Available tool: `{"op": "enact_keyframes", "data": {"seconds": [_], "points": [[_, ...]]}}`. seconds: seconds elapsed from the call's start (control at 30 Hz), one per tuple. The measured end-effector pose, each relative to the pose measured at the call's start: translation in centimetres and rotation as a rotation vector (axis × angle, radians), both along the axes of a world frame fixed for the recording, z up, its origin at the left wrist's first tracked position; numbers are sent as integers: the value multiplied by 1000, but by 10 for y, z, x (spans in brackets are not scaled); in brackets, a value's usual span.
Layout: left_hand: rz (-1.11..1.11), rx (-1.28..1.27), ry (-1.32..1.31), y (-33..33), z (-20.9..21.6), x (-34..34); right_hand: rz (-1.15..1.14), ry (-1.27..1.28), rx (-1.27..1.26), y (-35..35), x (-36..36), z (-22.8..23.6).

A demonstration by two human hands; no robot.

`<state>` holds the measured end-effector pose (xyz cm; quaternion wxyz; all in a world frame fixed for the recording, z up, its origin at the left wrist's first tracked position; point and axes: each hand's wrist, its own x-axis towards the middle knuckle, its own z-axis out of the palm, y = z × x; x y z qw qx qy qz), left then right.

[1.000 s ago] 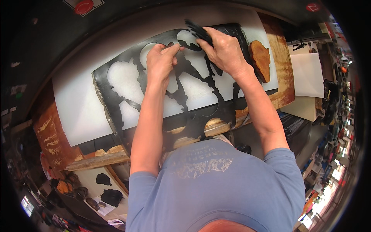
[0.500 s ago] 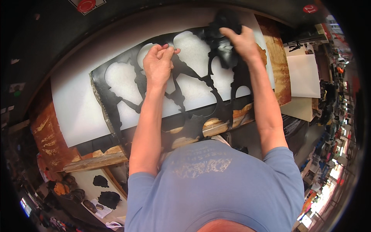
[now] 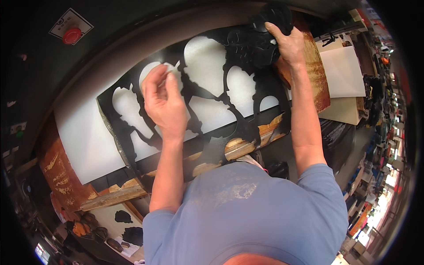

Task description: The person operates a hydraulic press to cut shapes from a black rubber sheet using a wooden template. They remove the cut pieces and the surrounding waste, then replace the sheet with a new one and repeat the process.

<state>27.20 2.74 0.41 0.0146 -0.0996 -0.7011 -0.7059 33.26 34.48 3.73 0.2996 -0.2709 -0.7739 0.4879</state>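
Note:
A black sheet of leather-like material (image 3: pixel 204 92) lies over a white board (image 3: pixel 84 145), with several large rounded holes cut through it. Above its middle-left part hovers my left hand (image 3: pixel 165 104), slightly blurred, its fingers loosely curled and the thumb apart. I make out nothing held in it. My right hand (image 3: pixel 289 46) grips a bundle of black cut pieces (image 3: pixel 271 20) at the far right, thumb on the near side. Below the bundle, more black pieces (image 3: pixel 247 46) rest on the sheet; where one ends and another begins is hard to see.
A red round button (image 3: pixel 71 36) sits on the dark machine beam at upper left. Worn brown boards (image 3: pixel 317 75) flank the white board. The sheet hangs over a rough wooden edge (image 3: pixel 119 194). At lower left, a side table (image 3: pixel 108 217) bears black pieces; white sheets (image 3: pixel 340 70) lie right.
My right hand has moved slightly up and right with the black pieces. My left hand has drawn left and nearer, its pinched fingers loosening. The head view has shifted a little.

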Motion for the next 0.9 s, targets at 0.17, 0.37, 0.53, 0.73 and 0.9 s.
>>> {"op": "enact_keyframes", "data": {"seconds": [0.17, 0.37, 0.53, 0.73, 0.9], "points": [[-197, -333, 454, 46, -1, -8, 147, 135, -93, -24, -11, 6], [-408, -523, 571, 107, -29, -63, 233, 210, -75, -32, -27, 14], [-422, -272, 58, 122, -16, -87, 98, 256, -3, -31, -40, 5], [-401, -220, -189, 126, 10, -101, -22, 324, 17, -6, -37, 10], [-393, -267, 8, 121, 21, -99, -65, 278, 160, 11, -25, 38]]}}
